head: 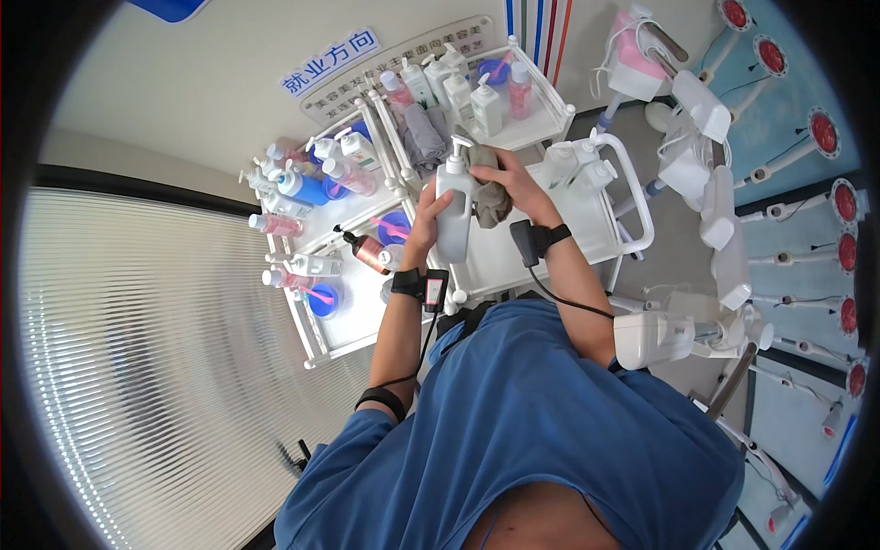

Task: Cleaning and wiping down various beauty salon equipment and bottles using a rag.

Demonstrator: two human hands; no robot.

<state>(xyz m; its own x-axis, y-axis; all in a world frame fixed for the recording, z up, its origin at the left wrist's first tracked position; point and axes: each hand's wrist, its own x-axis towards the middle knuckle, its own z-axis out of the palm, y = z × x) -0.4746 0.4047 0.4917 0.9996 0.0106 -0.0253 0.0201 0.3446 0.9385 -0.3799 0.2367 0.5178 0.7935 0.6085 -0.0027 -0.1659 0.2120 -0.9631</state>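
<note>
My left hand (432,214) grips a white pump bottle (454,227) from its left side, holding it upright over a white trolley. In my right hand (514,180) is a crumpled grey-brown cloth (489,196), pressed close to the bottle's right side near the pump. Behind the bottle, folded grey towels (425,136) lie on the upper shelf (536,127). Beside them stand several white pump bottles (487,108) and a pink bottle with a white cap (520,93). White pump bottles (597,174) also stand on the shelf to the right of my right hand.
On the left trolley are a blue pump bottle (301,187), a brown pump bottle (368,251) and blue bowls (322,300). The trolley's curved handle (643,206) juts out at right. A white appliance (650,338) stands close by my right elbow. A ribbed translucent partition (179,330) is at left.
</note>
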